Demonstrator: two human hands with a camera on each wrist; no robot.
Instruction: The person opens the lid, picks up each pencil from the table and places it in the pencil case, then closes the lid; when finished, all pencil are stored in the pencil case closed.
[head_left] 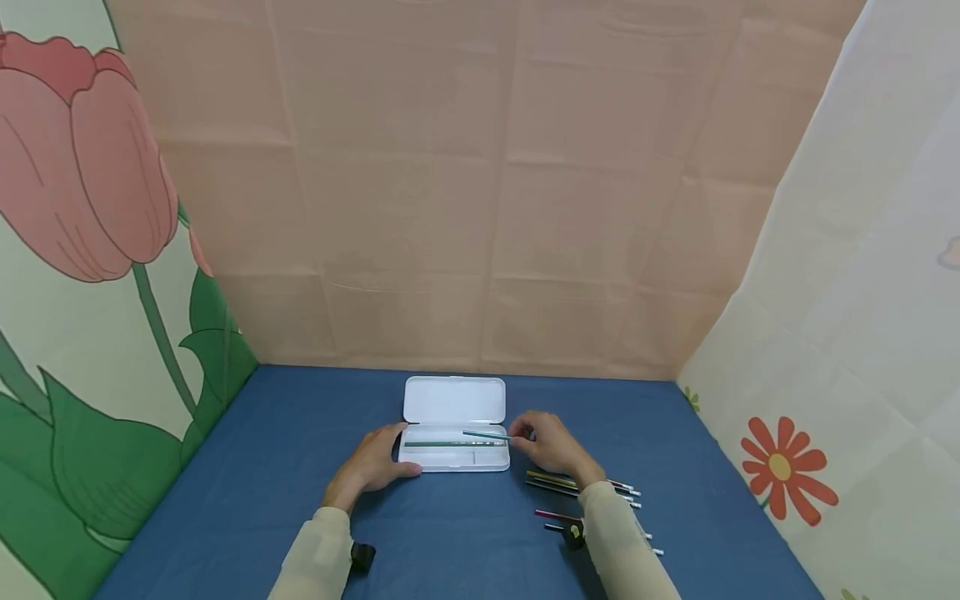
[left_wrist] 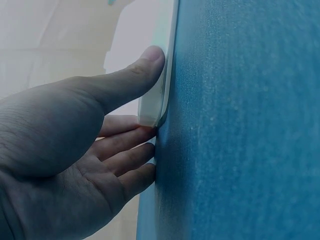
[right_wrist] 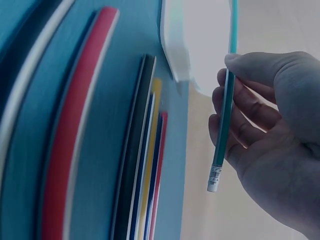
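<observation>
A white pencil case (head_left: 442, 460) stands open on the blue cloth, its lid (head_left: 454, 400) folded back. My left hand (head_left: 375, 460) holds the case's left end, the thumb at the near corner and the fingers around the far side. One pencil (head_left: 442, 444) lies lengthwise inside. Between thumb and fingertips, my right hand (head_left: 551, 443) pinches a green pencil (right_wrist: 223, 120) at the case's right end. The pencil's front part reaches over the tray, and its white eraser end sticks out below the fingers in the right wrist view.
Several loose pencils (head_left: 551, 481) lie on the cloth under the right forearm. Nearer to me are a red pencil (head_left: 555, 515) and a dark pencil (head_left: 553, 527). A beige sheet (head_left: 480, 208) hangs behind, with flower-printed sheets at both sides.
</observation>
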